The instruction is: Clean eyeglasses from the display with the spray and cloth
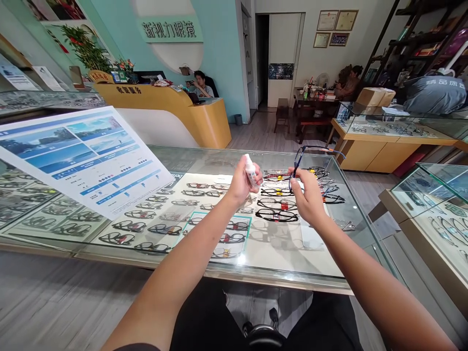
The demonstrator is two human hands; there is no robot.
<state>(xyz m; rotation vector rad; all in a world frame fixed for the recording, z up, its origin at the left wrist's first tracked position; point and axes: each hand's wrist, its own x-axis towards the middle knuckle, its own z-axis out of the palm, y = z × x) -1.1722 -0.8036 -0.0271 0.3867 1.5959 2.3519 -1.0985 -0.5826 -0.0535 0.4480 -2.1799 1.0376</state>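
Observation:
Over the glass display counter [292,270], my left hand [241,183] is closed around a small white spray bottle [250,171], its nozzle end pointing up. To the right, my right hand [307,195] pinches a pair of dark blue glasses [299,157] between thumb and fingers. The glasses are raised above the counter, with one temple stretching off to the right and ending in an orange-brown tip. Several glasses [277,215] lie in rows around and below my hands. The bottle and the held glasses are apart.
A printed sheet with blue pictures [84,156] stands tilted on the left of the counter. Another glass case [435,214] is at the right. Farther back are a yellow reception desk [208,122] with a seated person [203,87], a wooden table and cardboard boxes [371,96].

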